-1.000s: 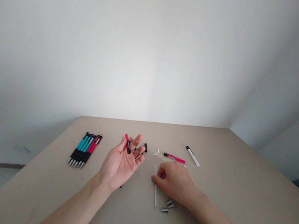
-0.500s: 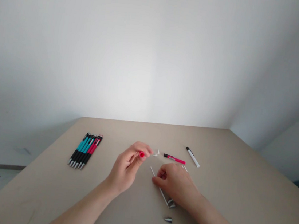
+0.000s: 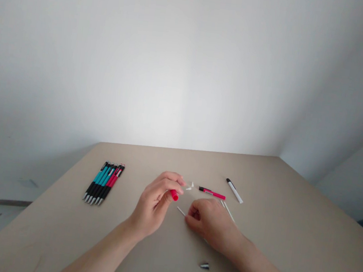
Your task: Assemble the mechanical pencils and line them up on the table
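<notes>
My left hand [image 3: 155, 204] is closed around a red pen barrel [image 3: 174, 195], whose end pokes out between thumb and fingers; the rest is hidden in the palm. To the right, my right hand [image 3: 208, 222] pinches a thin white pen refill [image 3: 181, 211], its tip pointing toward the red barrel but apart from it. Beyond my right hand lie a red pen barrel with a black clip [image 3: 212, 193] and more white refills [image 3: 229, 211], partly covered by the hand. A silver pen tip [image 3: 204, 266] rests on the table nearer to me.
On the left of the beige table [image 3: 151, 163], several finished-looking pens [image 3: 103, 183], turquoise and red with black grips, lie in a row. A white pen barrel [image 3: 234, 190] lies at the back right. Small clear pieces [image 3: 190, 186] sit behind my hands. A wall [image 3: 190, 66] rises behind.
My left hand has tilted the red barrel so its end points down and right. The refill in my right hand has turned, and its tip now points toward the barrel.
</notes>
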### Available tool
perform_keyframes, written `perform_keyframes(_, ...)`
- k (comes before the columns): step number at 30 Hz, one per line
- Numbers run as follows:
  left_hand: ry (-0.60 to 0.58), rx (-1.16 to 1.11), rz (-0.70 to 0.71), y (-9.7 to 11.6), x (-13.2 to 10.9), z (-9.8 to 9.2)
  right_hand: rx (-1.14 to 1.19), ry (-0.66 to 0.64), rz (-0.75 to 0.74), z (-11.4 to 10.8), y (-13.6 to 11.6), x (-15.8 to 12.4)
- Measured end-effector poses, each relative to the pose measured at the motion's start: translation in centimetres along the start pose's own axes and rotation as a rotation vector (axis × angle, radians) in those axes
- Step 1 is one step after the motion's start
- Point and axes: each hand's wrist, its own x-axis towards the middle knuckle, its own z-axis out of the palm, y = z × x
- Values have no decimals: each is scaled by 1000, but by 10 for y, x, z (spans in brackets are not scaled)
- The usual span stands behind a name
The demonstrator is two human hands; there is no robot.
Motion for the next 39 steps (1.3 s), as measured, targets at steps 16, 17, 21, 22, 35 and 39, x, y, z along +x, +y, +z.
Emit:
perform_keyframes(16, 65, 218, -73, -9, 0, -2, 140, 130, -17, -3, 1, 4)
perform_keyframes(17, 64, 226, -97, -10, 0, -3, 215, 172, 12, -4, 2, 5)
perform_keyframes(21, -4, 256, -211, -16, -3, -5, 671, 258, 70, -7, 8, 11)
perform_keyframes(22, -37, 264, -236, -16, -4, -5, 787, 276, 76, -7, 9, 13)
perform_keyframes(35, -202, 387, -306, -15, -3, -1, 1343, 390, -15, -10, 11, 12)
perform_keyframes(39, -187, 378, -305, -15, -2, -1, 1501, 310, 31, -11, 9, 11)
